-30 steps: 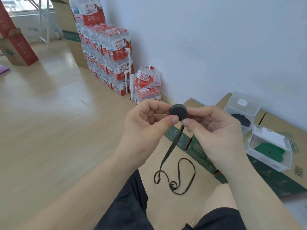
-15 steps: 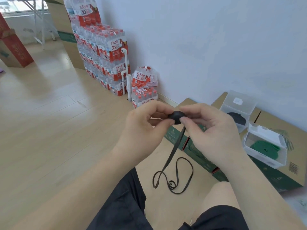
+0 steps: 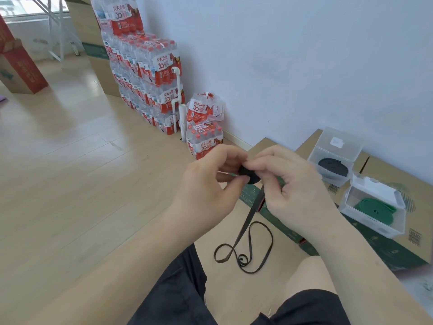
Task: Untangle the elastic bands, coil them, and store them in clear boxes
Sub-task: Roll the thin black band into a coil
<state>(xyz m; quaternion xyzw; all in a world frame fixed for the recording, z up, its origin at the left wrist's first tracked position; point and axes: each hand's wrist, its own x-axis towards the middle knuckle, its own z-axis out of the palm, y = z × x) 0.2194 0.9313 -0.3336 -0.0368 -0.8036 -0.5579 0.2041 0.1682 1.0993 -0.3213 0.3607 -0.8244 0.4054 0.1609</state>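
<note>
Pinching a black band coil [image 3: 250, 175] between both hands (left [image 3: 206, 184], right [image 3: 297, 184]), tail looping on floor [image 3: 70, 184].

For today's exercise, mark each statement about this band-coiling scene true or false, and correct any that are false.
1. Both hands pinch a small black coil. True: the left hand and right hand hold the black coil between them.
2. The whole black band is already wound up. False: a loose tail hangs down and loops on the floor.
3. The nearer clear box holds a green band. True.
4. The farther clear box is empty. False: a coiled black band lies in it.
5. Both boxes have their lids shut. False: both stand open.
</note>
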